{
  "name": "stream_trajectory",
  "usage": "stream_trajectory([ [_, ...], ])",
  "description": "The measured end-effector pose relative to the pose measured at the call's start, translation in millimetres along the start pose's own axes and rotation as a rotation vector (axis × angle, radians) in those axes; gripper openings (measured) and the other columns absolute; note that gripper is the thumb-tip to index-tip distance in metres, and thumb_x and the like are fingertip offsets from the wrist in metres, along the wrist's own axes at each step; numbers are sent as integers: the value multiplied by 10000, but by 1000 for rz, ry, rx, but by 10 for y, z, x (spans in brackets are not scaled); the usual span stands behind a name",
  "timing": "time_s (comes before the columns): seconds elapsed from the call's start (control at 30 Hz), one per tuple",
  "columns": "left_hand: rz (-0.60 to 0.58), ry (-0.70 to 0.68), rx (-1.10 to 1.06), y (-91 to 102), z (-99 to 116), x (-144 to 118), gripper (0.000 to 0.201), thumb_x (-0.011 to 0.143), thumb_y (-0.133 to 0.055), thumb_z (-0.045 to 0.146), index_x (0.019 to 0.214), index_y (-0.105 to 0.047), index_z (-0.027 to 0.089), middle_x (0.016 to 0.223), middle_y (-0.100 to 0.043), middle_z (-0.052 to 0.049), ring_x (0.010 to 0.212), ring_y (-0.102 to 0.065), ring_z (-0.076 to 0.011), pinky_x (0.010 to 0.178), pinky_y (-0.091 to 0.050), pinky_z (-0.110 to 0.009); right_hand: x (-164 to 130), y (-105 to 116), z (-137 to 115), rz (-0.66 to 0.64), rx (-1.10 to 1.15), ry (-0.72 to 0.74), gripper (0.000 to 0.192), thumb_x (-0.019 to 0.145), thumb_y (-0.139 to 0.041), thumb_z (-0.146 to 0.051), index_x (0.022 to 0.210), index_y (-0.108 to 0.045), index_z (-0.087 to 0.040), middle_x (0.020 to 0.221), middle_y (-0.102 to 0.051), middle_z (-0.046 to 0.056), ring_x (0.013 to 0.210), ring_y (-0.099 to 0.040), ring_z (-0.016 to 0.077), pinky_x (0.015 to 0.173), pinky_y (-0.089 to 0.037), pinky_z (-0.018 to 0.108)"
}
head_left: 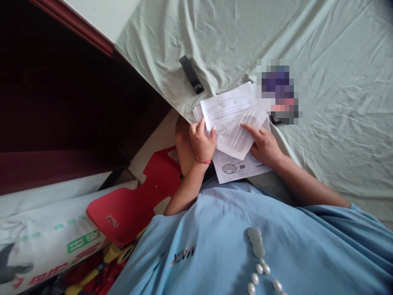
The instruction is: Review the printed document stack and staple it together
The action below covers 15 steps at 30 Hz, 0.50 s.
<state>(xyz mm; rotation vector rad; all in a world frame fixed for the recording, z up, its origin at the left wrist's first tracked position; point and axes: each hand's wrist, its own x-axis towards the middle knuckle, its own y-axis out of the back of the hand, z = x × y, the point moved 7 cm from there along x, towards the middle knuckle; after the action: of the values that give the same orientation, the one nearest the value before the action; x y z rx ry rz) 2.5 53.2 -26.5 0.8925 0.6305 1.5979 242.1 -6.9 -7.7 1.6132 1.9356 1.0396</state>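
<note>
A stack of printed paper sheets (pixel 227 108) lies before me on the near edge of the cloth, over my lap. My left hand (pixel 203 141) is closed on the stack's left edge, thumb on top; it wears a ring and a red string bracelet. My right hand (pixel 265 146) is at the right edge of a skewed upper sheet (pixel 238 137), index finger stretched across the print. The thumb tip seems tucked at that sheet's edge. Underneath, a lower sheet (pixel 229 176) shows a round dark stamp.
A long black object (pixel 192 76), perhaps a stapler, rests on the wrinkled pale green cloth (pixel 337 102) beyond the papers. Right of them is a pixelated item (pixel 278 94). A red plastic seat (pixel 123 213), a printed white sack (pixel 46 229) and dark wooden furniture (pixel 76 102) are at left.
</note>
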Motion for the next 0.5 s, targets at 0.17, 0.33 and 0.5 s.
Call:
stream_trajectory([
  [0.17, -42, 40, -56, 4, 13, 8, 473, 971, -698, 324, 1421, -690, 179, 1294, -684, -165, 1238, -674, -294, 1112, -572, -464, 1, 12, -18, 25, -2, 21, 663, 900, -554, -100, 1558, -564, -173, 1463, -685, 205, 1348, -685, 393, 1039, -648, 572],
  [0.33, -22, 10, -38, 12, 47, -2, 482, 938, -734, 304, 1391, -715, 138, 1269, -690, -169, 1238, -670, -299, 1135, -560, -451, 2, 2, -2, 0, -5, -3, 675, 907, -569, -105, 1572, -551, -213, 1444, -698, 188, 1338, -687, 392, 1041, -645, 569],
  [0.5, -12, 25, -35, 6, 23, -4, 504, 916, -753, 285, 1385, -720, 103, 1235, -678, -176, 1210, -670, -304, 1115, -572, -447, 0, 14, -13, 15, -8, 16, 673, 905, -570, -101, 1570, -550, -205, 1473, -683, 179, 1355, -679, 384, 1048, -645, 570],
])
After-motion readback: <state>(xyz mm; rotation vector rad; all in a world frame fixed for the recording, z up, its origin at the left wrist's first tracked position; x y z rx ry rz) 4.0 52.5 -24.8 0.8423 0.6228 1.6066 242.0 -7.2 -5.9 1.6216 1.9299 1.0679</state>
